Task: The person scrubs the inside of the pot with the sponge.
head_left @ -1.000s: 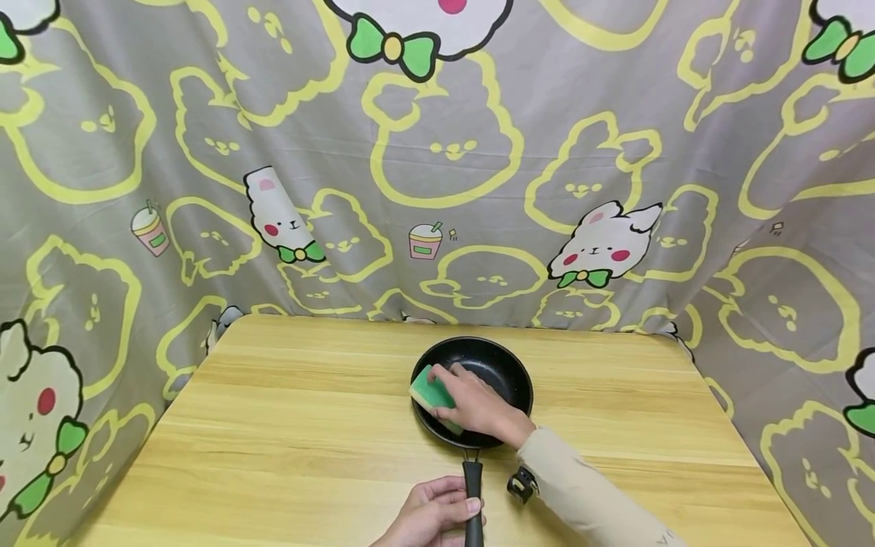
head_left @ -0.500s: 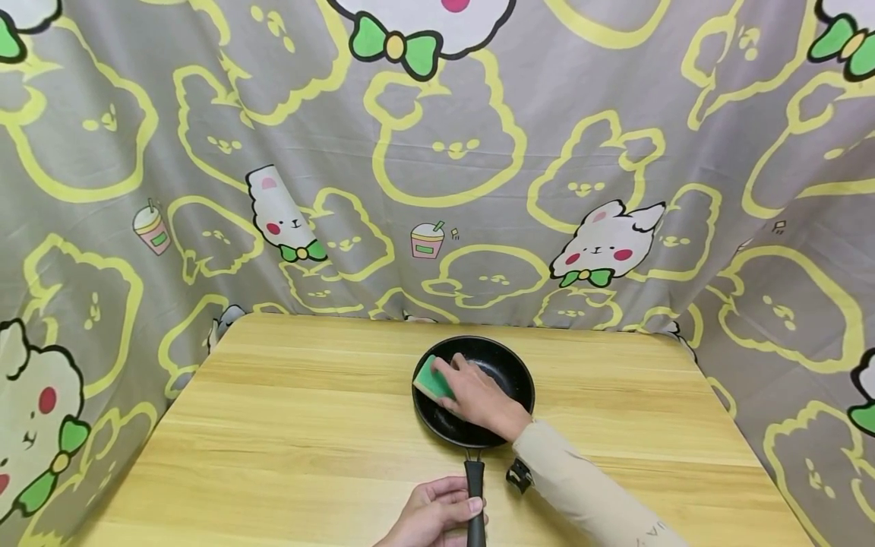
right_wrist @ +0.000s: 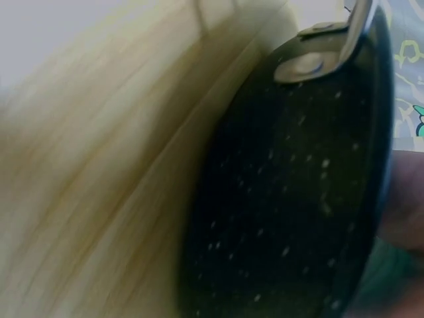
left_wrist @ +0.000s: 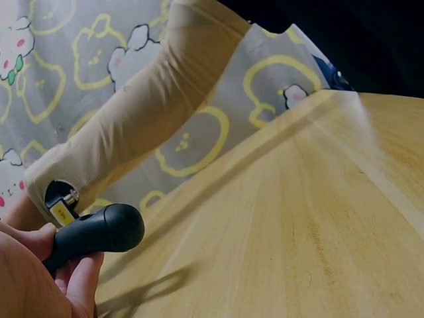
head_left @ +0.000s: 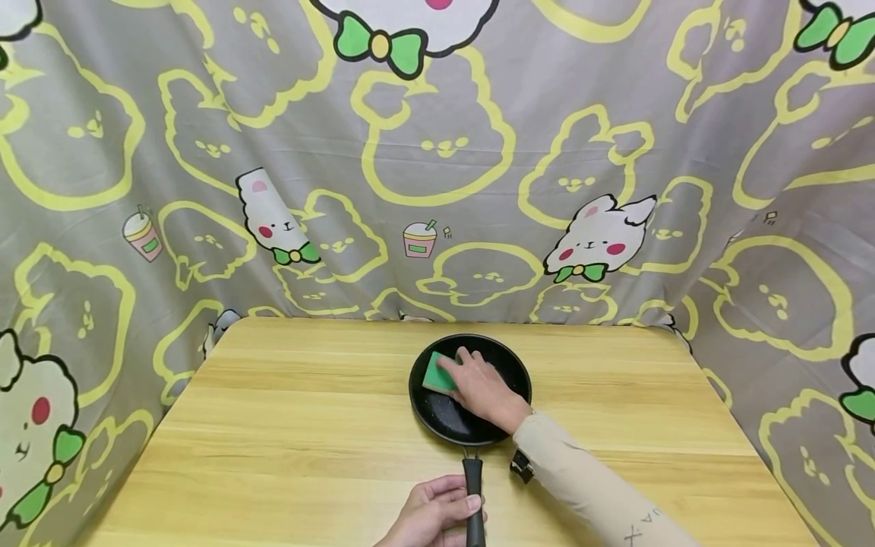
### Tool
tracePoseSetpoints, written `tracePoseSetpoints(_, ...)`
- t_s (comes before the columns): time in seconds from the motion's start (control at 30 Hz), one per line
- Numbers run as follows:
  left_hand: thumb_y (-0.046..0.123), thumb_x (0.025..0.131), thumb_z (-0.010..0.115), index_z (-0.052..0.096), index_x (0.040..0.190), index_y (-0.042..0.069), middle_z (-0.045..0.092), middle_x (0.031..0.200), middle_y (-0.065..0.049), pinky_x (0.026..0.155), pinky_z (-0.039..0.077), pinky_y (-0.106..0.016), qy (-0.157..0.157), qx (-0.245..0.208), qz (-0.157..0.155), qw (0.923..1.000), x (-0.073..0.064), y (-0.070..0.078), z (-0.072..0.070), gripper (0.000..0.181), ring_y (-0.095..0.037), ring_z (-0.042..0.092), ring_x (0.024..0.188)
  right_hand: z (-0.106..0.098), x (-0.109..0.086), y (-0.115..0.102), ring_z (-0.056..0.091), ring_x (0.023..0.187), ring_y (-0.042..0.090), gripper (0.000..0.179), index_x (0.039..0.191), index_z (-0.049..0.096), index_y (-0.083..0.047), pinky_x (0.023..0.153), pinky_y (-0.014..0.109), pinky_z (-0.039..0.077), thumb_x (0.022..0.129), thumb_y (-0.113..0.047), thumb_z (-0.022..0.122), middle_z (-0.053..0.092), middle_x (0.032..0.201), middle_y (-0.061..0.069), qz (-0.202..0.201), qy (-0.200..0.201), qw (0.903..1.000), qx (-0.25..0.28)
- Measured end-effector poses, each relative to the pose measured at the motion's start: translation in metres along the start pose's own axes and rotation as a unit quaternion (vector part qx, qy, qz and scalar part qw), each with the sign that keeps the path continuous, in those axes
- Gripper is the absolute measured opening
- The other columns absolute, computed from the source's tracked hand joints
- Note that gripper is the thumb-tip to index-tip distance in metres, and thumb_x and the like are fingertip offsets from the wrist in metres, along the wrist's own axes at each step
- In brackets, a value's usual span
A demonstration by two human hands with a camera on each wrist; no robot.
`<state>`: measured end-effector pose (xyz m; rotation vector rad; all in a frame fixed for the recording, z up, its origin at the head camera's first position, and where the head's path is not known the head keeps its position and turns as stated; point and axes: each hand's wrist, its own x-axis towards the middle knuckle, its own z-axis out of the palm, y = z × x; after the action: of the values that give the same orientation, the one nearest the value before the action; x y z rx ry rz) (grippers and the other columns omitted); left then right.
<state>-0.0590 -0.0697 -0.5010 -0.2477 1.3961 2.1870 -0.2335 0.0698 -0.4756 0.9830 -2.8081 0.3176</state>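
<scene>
Handle [head_left: 474,486], matte black plastic, was nearest the person, long axis running approx. straight out from the body. L hand [head_left: 431,513] was clamped on it, thumb over the top, fingers curled beneath; per the L wrist view, its rounded end stuck out past the grip.

Just R of that, a long beige sleeve [head_left: 581,479] slanted in from lower R, w/ a small black device [head_left: 522,465] at the cuff.

Next out: round black frying pan [head_left: 444,425], apparently resting on the pale wood-grain table [head_left: 287,441]; the R wrist view showed its speckled side wall & riveted metal bracket [right_wrist: 308,68].

R hand [head_left: 481,387] was in over the pan, fingers & thumb gripping a green rectangular sponge w/ paler edge [head_left: 437,374]. Key relation: sponge vs. pan interior. It sat in the pan's L half, near the L rim, tilt & underside contact hidden, so can't tell how flat. Long axis also unclear, R end being covered.

Rel. to hands: sponge touched the R hand, at its fingertips, to their L; from L hand it was straight ahead, well apart, w/ the pan's near half between. R hand nearer by far.

Behind: grey curtain [head_left: 478,178] w/ yellow cartoon outlines.
</scene>
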Motion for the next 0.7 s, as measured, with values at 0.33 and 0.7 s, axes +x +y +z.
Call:
tracePoseSetpoints(0.33, 0.004, 0.094, 0.072, 0.061, 0.127, -0.008, 0.072, 0.099, -0.01, 0.075, 0.063, -0.035, -0.005, 0.0, 0.005, 1.0, 0.0, 0.0, -0.001, 0.037, -0.019, 0.072, 0.086, -0.003, -0.004, 0.011, 0.054, 0.113, 0.038, 0.054, 0.133, 0.059, -0.02, 0.092, 0.06, 0.052, 0.087, 0.0, 0.078, 0.053, 0.126, 0.018, 0.015, -0.019, 0.9981, -0.057)
tracePoseSetpoints(0.7, 0.004, 0.094, 0.072, 0.061, 0.126, -0.01, 0.074, 0.103, -0.013, 0.075, 0.063, -0.035, 0.007, -0.003, 0.002, 1.0, -0.001, 0.001, -0.001, 0.037, -0.019, 0.072, 0.086, -0.003, -0.011, 0.02, 0.051, 0.129, 0.043, 0.058, 0.136, 0.054, -0.018, 0.102, 0.064, 0.046, 0.086, 0.0, 0.08, 0.053, 0.134, 0.021, 0.008, -0.041, 0.9966, -0.071)
